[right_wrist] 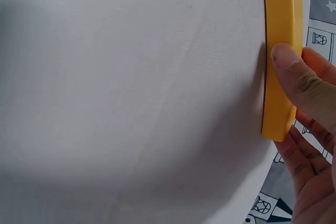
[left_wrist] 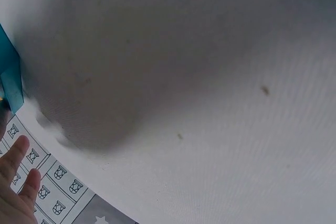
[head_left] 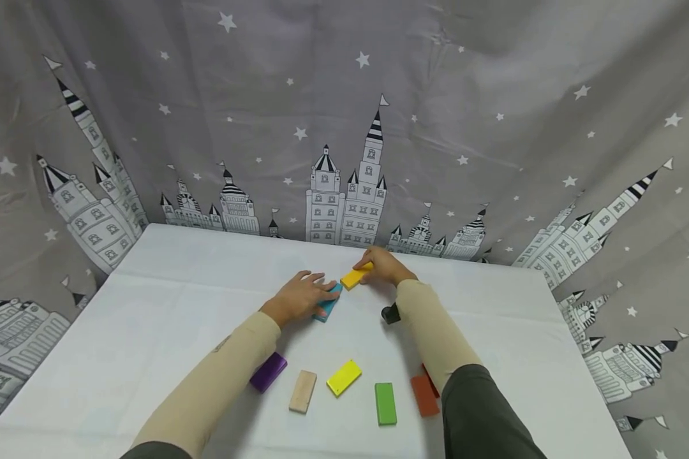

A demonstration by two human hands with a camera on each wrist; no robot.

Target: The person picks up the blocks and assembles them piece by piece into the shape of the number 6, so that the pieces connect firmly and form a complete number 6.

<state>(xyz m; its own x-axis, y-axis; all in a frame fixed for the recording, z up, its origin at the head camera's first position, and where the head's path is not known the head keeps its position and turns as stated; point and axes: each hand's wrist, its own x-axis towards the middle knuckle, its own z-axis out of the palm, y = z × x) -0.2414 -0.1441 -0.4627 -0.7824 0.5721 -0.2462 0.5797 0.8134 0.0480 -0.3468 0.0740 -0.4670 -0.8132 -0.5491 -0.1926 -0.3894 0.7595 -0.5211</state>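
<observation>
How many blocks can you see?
8 blocks: blue at the left hand, golden in the right hand; then, nearer, left to right, purple, wooden, yellow, green, orange, and dark red partly behind the right sleeve. More might be hidden.

We see a white table [head_left: 207, 274] carrying a yellow block [head_left: 344, 378]; left of that, a wooden block [head_left: 303, 392], then a purple block [head_left: 268, 372]; right of it, a green block [head_left: 386, 404], then red blocks [head_left: 425, 396]; beyond it, a blue block [head_left: 333, 305].
</observation>
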